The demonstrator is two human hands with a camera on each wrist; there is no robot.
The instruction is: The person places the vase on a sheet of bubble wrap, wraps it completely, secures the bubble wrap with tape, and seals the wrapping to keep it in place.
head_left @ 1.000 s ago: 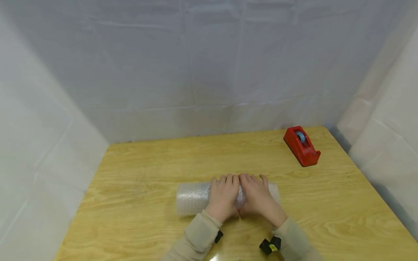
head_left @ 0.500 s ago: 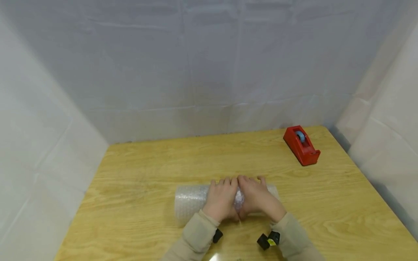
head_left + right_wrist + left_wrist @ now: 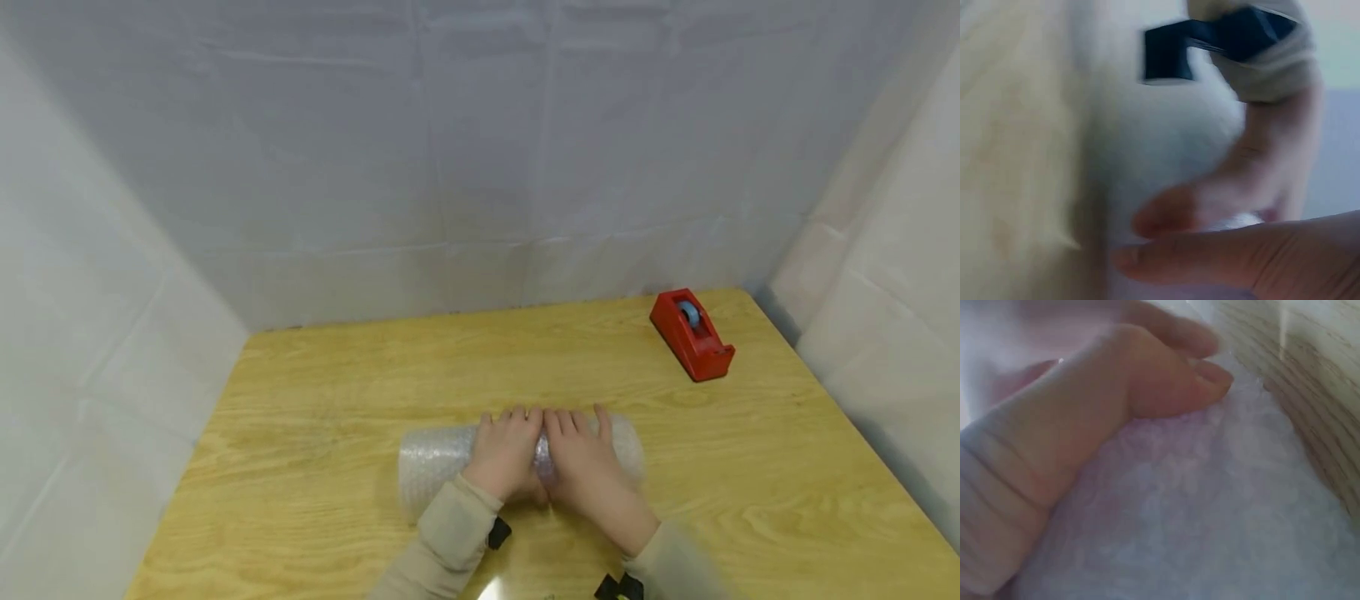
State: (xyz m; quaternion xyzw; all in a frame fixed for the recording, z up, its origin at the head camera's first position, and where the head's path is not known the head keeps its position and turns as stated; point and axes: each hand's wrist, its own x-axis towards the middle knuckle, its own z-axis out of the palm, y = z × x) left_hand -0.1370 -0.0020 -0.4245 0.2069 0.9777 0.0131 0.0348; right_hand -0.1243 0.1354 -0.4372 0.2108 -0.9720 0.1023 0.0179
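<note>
A clear bubble wrap roll [image 3: 435,465] lies crosswise near the front of the table in the head view. My left hand [image 3: 504,457] grips its middle, fingers over the top and thumb along the near side. Right beside it, my right hand [image 3: 587,468] holds the roll the same way, with one finger raised a little. Between the hands a narrow shiny strip of wrap shows. In the left wrist view the left thumb [image 3: 1172,381] presses on the bubbled surface. Both thumbs nearly meet in the blurred right wrist view, the right thumb [image 3: 1197,257] in front.
A red tape dispenser [image 3: 692,335] with a blue tape roll stands at the back right of the wooden table [image 3: 322,383]. White sheeting [image 3: 480,167] hangs behind the table and on both sides.
The roll has shifted slightly toward me at its left end. My right wrist has dropped a little and more of the roll's right end shows. Both hands keep their hold.
</note>
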